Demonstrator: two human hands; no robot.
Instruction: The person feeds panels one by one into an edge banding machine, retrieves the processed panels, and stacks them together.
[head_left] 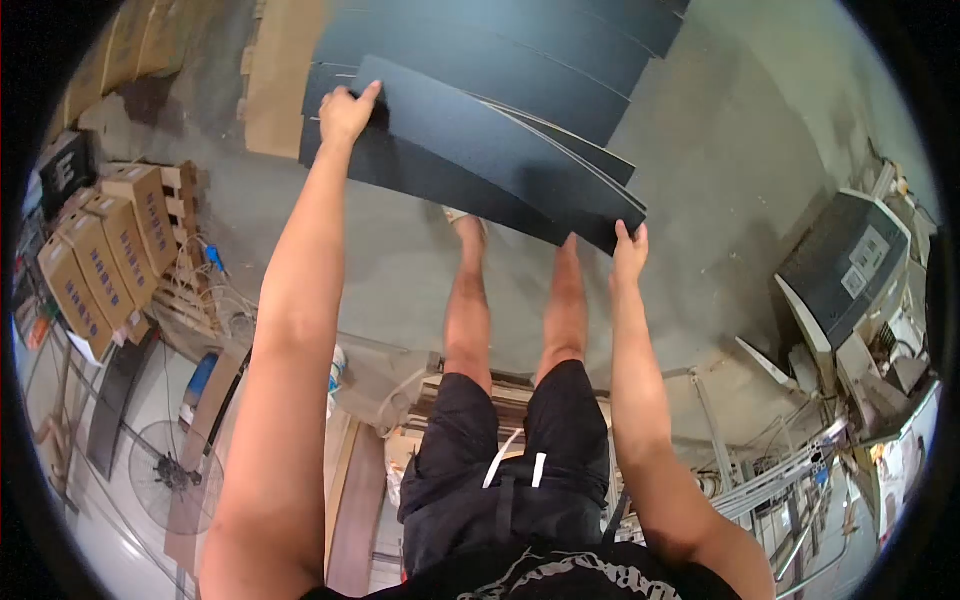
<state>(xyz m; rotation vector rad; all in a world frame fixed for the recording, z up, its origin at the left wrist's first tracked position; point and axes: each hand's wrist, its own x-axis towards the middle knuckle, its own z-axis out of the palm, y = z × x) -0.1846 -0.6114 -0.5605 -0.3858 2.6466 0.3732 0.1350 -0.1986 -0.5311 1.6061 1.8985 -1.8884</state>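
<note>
A long dark grey board (pixel 480 140) with pale edges slants across the upper middle of the head view, held at both ends. My left hand (pixel 346 112) grips its left end, thumb on the top face. At the lower right corner, my right hand (pixel 629 252) has its fingers closed on the other end. Beneath it, similar dark boards (pixel 470 40) lie in a wide layered stack, and one more board (pixel 415 170) shows along its near edge. Thin gaps separate some boards on the right side.
Brown cartons (pixel 105 250) stand by a wooden pallet (pixel 182 200) on the left, with a fan (pixel 175 475) below them. Flat cardboard (pixel 285 80) lies beside the stack. At right sits a dark labelled box (pixel 845 265) near metal rails (pixel 780 480). My legs stand close before the stack.
</note>
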